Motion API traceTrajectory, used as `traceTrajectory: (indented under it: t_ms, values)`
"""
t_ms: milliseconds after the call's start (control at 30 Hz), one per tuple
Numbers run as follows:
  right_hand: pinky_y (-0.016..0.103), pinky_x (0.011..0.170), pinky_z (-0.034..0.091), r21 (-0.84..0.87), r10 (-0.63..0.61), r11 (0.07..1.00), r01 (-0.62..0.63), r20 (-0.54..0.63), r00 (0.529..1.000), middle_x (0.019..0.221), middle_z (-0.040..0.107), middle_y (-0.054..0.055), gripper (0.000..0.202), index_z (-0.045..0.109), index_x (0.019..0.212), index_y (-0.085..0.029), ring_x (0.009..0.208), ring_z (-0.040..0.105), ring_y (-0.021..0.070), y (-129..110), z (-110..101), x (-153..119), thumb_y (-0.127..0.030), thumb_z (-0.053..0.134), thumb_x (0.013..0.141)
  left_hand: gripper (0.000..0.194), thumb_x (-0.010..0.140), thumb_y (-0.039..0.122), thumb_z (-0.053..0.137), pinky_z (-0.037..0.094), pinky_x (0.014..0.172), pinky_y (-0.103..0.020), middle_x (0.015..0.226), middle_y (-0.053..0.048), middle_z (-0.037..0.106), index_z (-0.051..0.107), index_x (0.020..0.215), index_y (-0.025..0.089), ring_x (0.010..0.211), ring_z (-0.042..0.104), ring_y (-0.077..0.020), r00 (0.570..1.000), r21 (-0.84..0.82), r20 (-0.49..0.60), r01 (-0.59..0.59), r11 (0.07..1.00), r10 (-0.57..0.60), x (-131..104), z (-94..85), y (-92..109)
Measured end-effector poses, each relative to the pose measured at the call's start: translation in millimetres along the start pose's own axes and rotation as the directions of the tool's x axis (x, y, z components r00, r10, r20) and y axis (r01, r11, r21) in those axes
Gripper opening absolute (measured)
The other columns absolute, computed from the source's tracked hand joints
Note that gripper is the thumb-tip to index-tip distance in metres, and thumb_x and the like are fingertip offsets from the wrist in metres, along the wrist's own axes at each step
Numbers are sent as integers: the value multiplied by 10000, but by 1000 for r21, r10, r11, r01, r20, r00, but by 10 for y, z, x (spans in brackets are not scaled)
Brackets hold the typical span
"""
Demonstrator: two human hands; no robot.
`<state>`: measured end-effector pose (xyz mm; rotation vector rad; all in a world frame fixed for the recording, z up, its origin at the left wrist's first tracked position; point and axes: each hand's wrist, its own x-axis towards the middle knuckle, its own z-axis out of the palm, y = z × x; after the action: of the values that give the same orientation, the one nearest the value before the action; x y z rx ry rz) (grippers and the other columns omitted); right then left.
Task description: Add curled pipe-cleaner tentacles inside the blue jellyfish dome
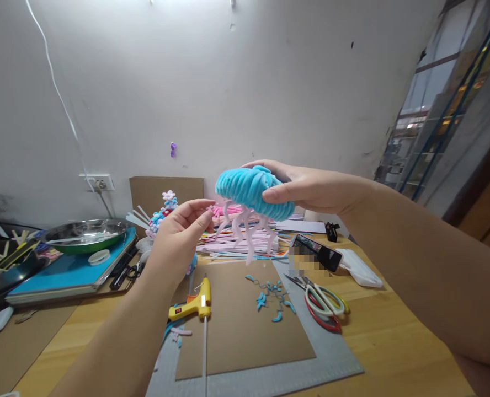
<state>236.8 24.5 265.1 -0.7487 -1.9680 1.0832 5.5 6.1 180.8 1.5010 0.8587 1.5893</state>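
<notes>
Below and between the hands, a brown cardboard sheet point(245, 342) lies over a grey cutting mat point(336, 361) on the bench point(398, 331). A yellow glue gun point(199, 303) rests on it, just below the left hand point(181, 229), and small blue pieces on thin wires point(276, 292) lie beneath the right hand point(290, 184). Scissors point(323, 303) and a phone point(330, 255) are under the right forearm. Beyond both hands, a bundle of pink fuzzy sticks point(228, 247) is partly hidden by what the right hand holds, and the left hand covers part of a flower cluster point(168, 201). Further out past the left hand, a metal dish point(83, 225) sits on a blue book point(69, 274).

The right hand grasps a blue fuzzy dome point(243, 187) above the bench, thumb on the near side. Its long axis runs sideways between the hands, dipping toward the right hand; pale pink tendrils point(248, 234) hang downward from it. The left hand's thumb and forefinger come together beside the tendrils; whether they pinch one, I cannot tell.
</notes>
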Motion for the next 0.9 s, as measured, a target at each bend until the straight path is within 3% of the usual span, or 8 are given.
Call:
traceTrajectory:
  t_ms: [133,333,600,667,767,900]
  values:
    - [361,707,637,-36,-29,999,30,21,999,1080,701,94,518,637,1185,-215,964,693,290,78,-44,28,-313,790,700,79,803,304,731,424,530,-232,586,42,570,734,838,233,553,509,-110,996,96,-63,-64,993,70,-64,-10,79]
    - [381,702,625,-15,-42,999,43,39,998,1068,693,107,480,624,1160,-187,938,687,292,107,-74,50,-345,746,723,121,835,315,674,330,415,-235,513,53,511,766,897,267,432,426,-97,997,249,45,-68,966,58,-261,74,58]
    - [399,754,604,134,-56,990,41,110,992,983,716,83,453,649,1103,-183,901,697,265,89,-64,28,-385,749,711,202,871,310,619,427,513,-278,797,-24,680,776,998,310,624,578,-160,979,454,84,-202,868,184,-380,95,-155]
    - [389,755,597,140,-57,989,39,125,991,965,717,74,475,649,1110,-188,897,696,259,84,-63,22,-412,750,704,161,854,313,639,434,513,-274,728,-12,663,773,942,295,599,574,-156,989,421,54,-149,895,139,-399,128,-182]
    - [400,759,592,150,-55,988,36,125,991,953,717,71,516,651,1113,-194,902,694,266,87,-59,14,-433,770,671,99,804,338,702,414,469,-240,599,24,597,720,782,244,505,532,-119,998,253,55,16,967,-31,-416,189,-199]
    - [376,773,584,169,-69,985,45,136,988,1013,711,63,555,630,1167,-210,932,687,256,112,-64,4,-428,774,677,287,736,425,768,381,440,-197,551,43,579,606,666,199,442,507,-80,975,75,116,184,980,-192,-423,237,-215]
